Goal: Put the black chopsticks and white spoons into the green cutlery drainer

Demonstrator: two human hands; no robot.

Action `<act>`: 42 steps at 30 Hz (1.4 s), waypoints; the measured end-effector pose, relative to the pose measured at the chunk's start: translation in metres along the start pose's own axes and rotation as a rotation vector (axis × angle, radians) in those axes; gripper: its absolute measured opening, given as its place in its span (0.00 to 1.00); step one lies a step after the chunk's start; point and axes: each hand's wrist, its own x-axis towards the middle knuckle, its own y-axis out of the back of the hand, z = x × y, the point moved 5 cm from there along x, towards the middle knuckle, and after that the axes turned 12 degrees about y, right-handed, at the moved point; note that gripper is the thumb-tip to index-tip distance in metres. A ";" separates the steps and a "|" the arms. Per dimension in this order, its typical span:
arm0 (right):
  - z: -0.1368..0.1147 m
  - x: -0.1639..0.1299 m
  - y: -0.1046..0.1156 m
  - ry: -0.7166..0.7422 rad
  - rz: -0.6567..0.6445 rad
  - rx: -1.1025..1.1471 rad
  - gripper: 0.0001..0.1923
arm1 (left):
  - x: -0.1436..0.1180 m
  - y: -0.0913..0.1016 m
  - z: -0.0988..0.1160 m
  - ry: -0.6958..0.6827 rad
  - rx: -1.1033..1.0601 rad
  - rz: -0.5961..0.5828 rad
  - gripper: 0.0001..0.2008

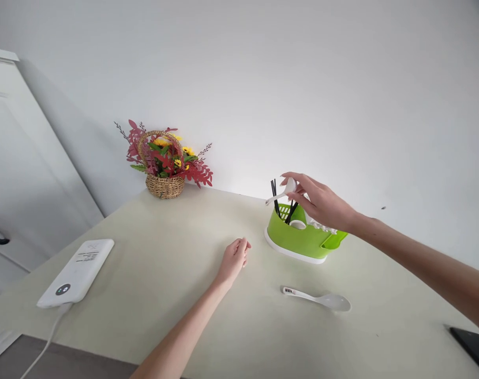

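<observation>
My right hand (312,200) pinches a white soup spoon (278,197) by its bowl, over the green utensil holder (298,239). The spoon's handle points left and slightly down. Black chopsticks (276,199) stand in the holder, and another white spoon (298,225) rests in it with its bowl showing at the front. My left hand (235,258) lies on the table as a loose fist, left of the holder, with nothing seen in it. A larger white serving spoon (322,299) lies on the table in front of the holder.
A wicker basket (165,187) of artificial flowers stands at the back left by the wall. A white power bank (77,272) with a cable lies on the left of the table (152,263). A dark phone (474,345) is at the right edge.
</observation>
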 end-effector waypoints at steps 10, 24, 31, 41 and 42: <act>0.041 0.003 0.007 -0.128 0.058 -0.094 0.25 | -0.002 -0.002 0.001 0.017 0.061 -0.006 0.22; 0.032 -0.014 -0.009 -0.053 -0.320 0.025 0.28 | 0.002 -0.006 -0.004 0.027 0.162 0.006 0.21; 0.028 -0.023 -0.032 -0.031 -0.511 -0.027 0.26 | 0.000 -0.005 -0.003 0.024 0.149 -0.018 0.21; 0.029 -0.030 -0.058 -0.085 -0.626 -0.078 0.26 | -0.001 -0.006 -0.003 0.025 0.188 -0.030 0.22; 0.029 -0.031 -0.059 -0.080 -0.613 -0.091 0.26 | -0.001 -0.006 -0.003 0.027 0.192 -0.029 0.22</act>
